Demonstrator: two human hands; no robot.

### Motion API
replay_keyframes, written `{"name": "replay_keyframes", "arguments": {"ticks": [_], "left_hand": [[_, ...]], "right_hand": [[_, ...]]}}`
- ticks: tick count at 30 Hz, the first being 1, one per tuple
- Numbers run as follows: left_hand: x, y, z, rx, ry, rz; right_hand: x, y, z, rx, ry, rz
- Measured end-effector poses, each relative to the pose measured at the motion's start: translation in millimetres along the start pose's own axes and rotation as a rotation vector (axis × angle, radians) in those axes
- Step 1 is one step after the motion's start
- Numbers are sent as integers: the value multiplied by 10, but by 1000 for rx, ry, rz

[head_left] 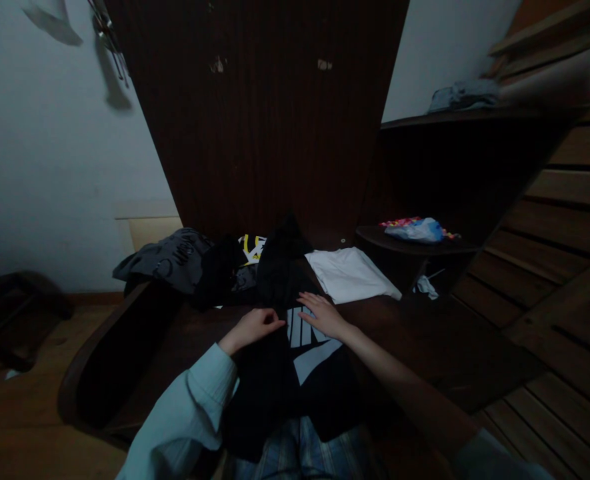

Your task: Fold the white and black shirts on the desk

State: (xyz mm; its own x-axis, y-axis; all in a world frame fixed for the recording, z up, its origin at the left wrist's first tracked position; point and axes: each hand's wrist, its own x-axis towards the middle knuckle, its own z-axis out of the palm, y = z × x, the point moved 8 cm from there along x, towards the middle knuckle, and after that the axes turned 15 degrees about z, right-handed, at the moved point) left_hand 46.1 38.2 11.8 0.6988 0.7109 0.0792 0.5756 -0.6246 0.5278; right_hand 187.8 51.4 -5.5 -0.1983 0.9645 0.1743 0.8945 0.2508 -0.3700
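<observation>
A black shirt (275, 380) with big white letters and a white swoosh print lies spread in front of me, its near end reaching over my lap. My left hand (255, 328) is at the shirt's left upper part, its fingers curled in and closed on the dark cloth. Flat on the white lettering rests my right hand (325, 317), fingers stretched out. Just beyond the hands, dark cloth (282, 263) rises to a peak; whether it belongs to the shirt I cannot tell. To its right lies a folded white garment (352, 275).
A grey printed garment (175, 260) and other dark clothes are heaped at the left, near a yellow-and-white print (252, 248). The dark wooden bench (149, 360) has a raised left arm. Right, a shelf (425, 248) holds a plastic bag (417, 230). Wooden slats (565, 227) stand far right.
</observation>
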Motion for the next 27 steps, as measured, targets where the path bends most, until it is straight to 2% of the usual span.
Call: {"name": "replay_keyframes", "arguments": {"ticks": [5, 9, 12, 16, 20, 23, 27], "left_hand": [[-552, 136, -99, 219, 30, -34], [-989, 278, -78, 225, 103, -13], [-1214, 406, 71, 176, 121, 68], [-1334, 452, 414, 253, 30, 92], [-1325, 401, 597, 399, 8, 74], [-1324, 429, 585, 453, 52, 114], [-1324, 539, 495, 502, 127, 186]], "right_hand": [[-188, -63, -175, -25, 20, -4], [-744, -322, -291, 78, 14, -57], [-1237, -493, -211, 103, -18, -101], [-1623, -535, 59, -6, -37, -199], [-1661, -449, 284, -146, 26, -270], [-1649, -426, 251, -159, 117, -298], [-1662, -524, 32, -90, 141, -324]]}}
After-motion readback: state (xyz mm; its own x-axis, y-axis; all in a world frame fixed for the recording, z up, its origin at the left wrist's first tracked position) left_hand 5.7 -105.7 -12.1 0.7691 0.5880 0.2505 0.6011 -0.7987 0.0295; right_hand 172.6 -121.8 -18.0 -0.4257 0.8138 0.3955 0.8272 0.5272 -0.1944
